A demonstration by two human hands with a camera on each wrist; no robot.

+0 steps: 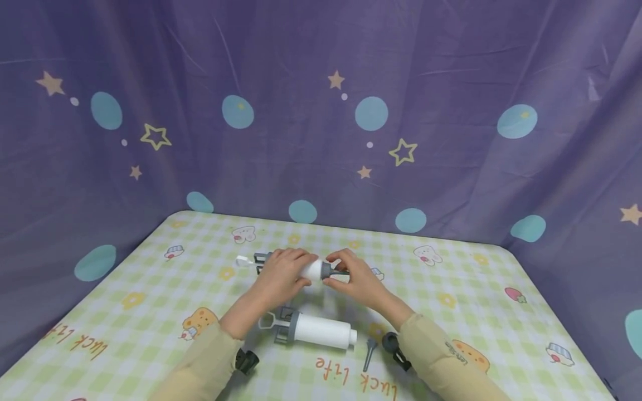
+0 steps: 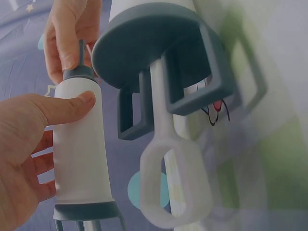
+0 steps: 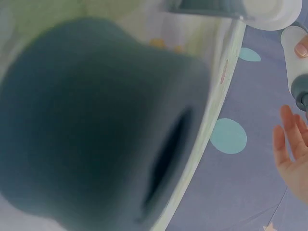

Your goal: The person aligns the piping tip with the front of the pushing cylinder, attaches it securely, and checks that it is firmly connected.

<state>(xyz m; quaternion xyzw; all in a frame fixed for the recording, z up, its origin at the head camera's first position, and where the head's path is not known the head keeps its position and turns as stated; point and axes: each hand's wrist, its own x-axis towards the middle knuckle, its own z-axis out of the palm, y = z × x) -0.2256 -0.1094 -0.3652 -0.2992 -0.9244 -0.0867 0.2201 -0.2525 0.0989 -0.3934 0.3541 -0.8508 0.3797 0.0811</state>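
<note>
My left hand [image 1: 285,274] grips the white barrel of a large plastic syringe [image 2: 79,144], raised off the table. Its grey nozzle end [image 1: 326,270] points right, where my right hand [image 1: 355,278] has thumb and fingers curled about the grey cap and thin tip. At the other end, a white pull handle [image 1: 244,261] sticks out past grey finger loops. A second white syringe [image 1: 323,331] lies nearer me, with grey loops and a ring handle [image 2: 175,187] at its left and a bare white spout at its right. In the right wrist view, my right fingers [image 3: 288,130] are partly cut off.
A loose grey nozzle [image 1: 370,354] lies right of the second syringe. Beside my right sleeve is a dark round piece [image 1: 390,342]; a blurred grey one [image 3: 96,125] fills much of the right wrist view. A checked cloth [image 1: 476,328] covers the table, with a purple curtain [image 1: 301,156] behind.
</note>
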